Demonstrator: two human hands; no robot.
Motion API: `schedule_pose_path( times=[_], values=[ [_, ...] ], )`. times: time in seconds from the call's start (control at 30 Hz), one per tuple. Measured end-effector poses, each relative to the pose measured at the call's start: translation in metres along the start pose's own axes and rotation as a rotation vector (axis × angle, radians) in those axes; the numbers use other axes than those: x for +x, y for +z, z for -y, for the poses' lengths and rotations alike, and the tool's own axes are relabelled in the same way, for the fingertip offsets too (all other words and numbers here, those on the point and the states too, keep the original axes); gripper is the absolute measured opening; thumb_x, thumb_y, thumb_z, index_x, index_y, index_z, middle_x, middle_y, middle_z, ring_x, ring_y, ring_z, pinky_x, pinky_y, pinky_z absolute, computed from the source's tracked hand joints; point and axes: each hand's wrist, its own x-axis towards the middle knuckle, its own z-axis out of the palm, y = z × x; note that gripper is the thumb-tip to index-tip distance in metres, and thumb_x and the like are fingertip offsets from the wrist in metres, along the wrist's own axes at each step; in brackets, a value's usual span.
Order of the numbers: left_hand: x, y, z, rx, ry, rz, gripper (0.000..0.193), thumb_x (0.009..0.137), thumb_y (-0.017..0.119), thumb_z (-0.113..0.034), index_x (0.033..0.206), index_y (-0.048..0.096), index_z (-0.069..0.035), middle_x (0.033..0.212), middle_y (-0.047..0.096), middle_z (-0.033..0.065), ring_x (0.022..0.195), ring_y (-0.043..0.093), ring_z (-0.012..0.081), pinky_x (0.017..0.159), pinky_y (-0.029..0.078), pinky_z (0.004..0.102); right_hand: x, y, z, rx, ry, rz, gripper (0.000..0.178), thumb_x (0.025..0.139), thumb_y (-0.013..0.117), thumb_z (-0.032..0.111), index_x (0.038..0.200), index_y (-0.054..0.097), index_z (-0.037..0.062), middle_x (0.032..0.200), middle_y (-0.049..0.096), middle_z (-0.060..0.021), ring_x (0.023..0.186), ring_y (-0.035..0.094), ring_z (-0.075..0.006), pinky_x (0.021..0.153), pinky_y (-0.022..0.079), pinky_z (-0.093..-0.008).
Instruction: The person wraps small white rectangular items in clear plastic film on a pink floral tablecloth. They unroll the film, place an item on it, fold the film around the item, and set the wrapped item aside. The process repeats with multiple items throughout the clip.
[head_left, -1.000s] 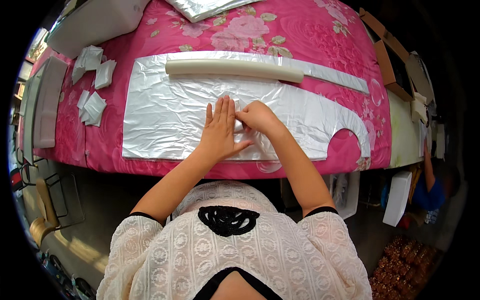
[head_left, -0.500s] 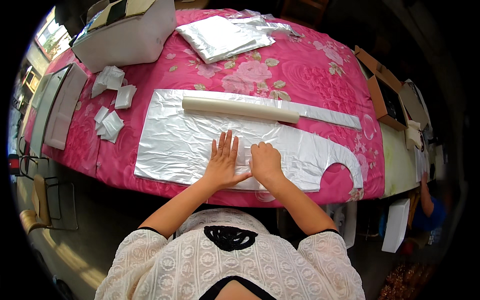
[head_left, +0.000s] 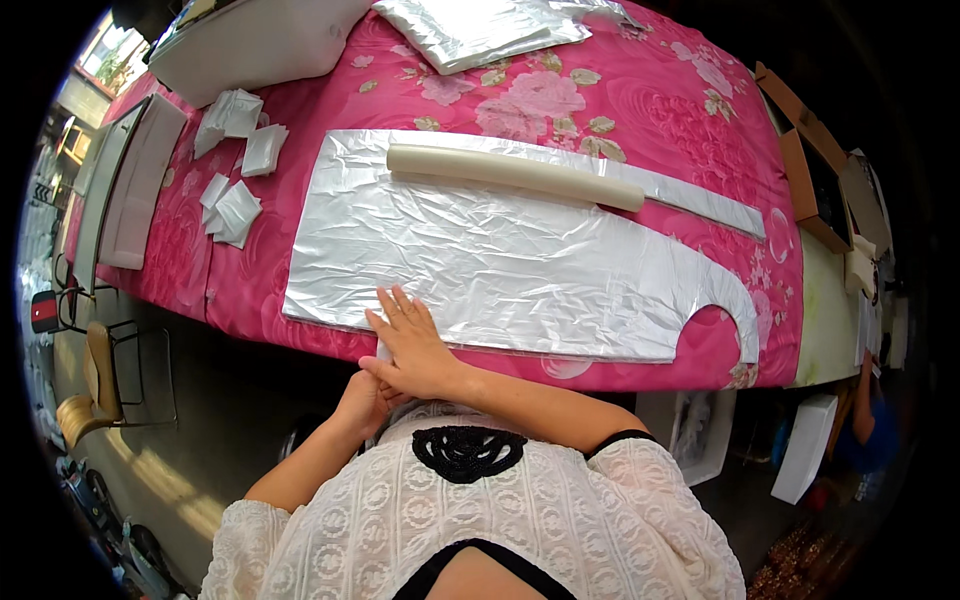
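Note:
A silvery-white plastic apron (head_left: 480, 270) lies folded flat on the table, its curved cutout at the right and a long strap at the far right. My right hand (head_left: 415, 345) reaches across to the left and rests on the apron's near edge, fingers spread. Below it, at the table's edge, my left hand (head_left: 362, 408) is curled, its fingers partly hidden under the right hand; what they hold cannot be made out. A cream-coloured tube (head_left: 515, 177) lies lengthwise on the apron's far part.
Pink flowered cloth (head_left: 660, 110) covers the table. Small folded white packets (head_left: 238, 213) lie at the left, near a white foam box (head_left: 260, 45). More folded silvery plastic (head_left: 480, 30) is at the back. An open cardboard box (head_left: 815, 190) stands right; a chair (head_left: 100, 370) is lower left.
My right hand has opened from a closed pose and crossed left to the near edge. My left hand has drawn back off the apron, from flat to curled. The whole view has shifted.

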Motion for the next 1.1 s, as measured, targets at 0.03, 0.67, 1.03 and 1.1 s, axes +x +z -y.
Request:
schedule_pose_path(
  times=[0.03, 0.67, 1.03, 1.1],
  values=[
    [0.003, 0.002, 0.000, -0.039, 0.090, -0.056, 0.044, 0.094, 0.049, -0.037, 0.116, 0.053, 0.000, 0.108, 0.062, 0.0112, 0.089, 0.060, 0.0148, 0.079, 0.048, 0.0315, -0.001, 0.001, 0.008, 0.096, -0.025, 0.086, 0.070, 0.088, 0.047, 0.049, 0.138, 0.035, 0.0009, 0.147, 0.018, -0.0263, 0.139, 0.007, -0.0386, 0.110, 0.007, -0.0528],
    [0.200, -0.049, -0.299, 0.250, 0.948, -0.192, 0.038, 0.086, 0.061, -0.010, 0.118, 0.051, 0.006, 0.101, 0.063, 0.0099, 0.089, 0.061, 0.0131, 0.080, 0.048, 0.0235, 0.014, -0.062, -0.038, 0.153, 0.036, -0.288, 0.027, 0.079, 0.064, 0.013, 0.105, 0.063, 0.0064, 0.120, 0.058, -0.0120, 0.124, 0.042, -0.0329, 0.101, 0.034, -0.0408],
    [0.209, -0.016, -0.241, 1.201, 1.283, -0.514, 0.040, 0.075, 0.068, -0.017, 0.111, 0.059, -0.002, 0.129, 0.048, 0.0181, 0.121, 0.042, 0.0348, 0.102, 0.034, 0.0407, 0.002, -0.169, -0.100, -0.475, 0.047, -0.591, 0.048, 0.075, 0.066, 0.011, 0.121, 0.055, 0.0065, 0.127, 0.050, -0.0147, 0.125, 0.038, -0.0342, 0.105, 0.029, -0.0437],
    [0.175, 0.006, -0.211, 1.261, 1.286, -0.311, 0.040, 0.075, 0.068, -0.014, 0.112, 0.058, -0.002, 0.129, 0.047, 0.0171, 0.121, 0.042, 0.0342, 0.101, 0.035, 0.0414, -0.001, -0.197, -0.126, -0.680, 0.155, -0.618, 0.053, 0.074, 0.068, 0.012, 0.125, 0.052, 0.0062, 0.120, 0.053, -0.0149, 0.119, 0.043, -0.0343, 0.102, 0.030, -0.0452]
  ],
)
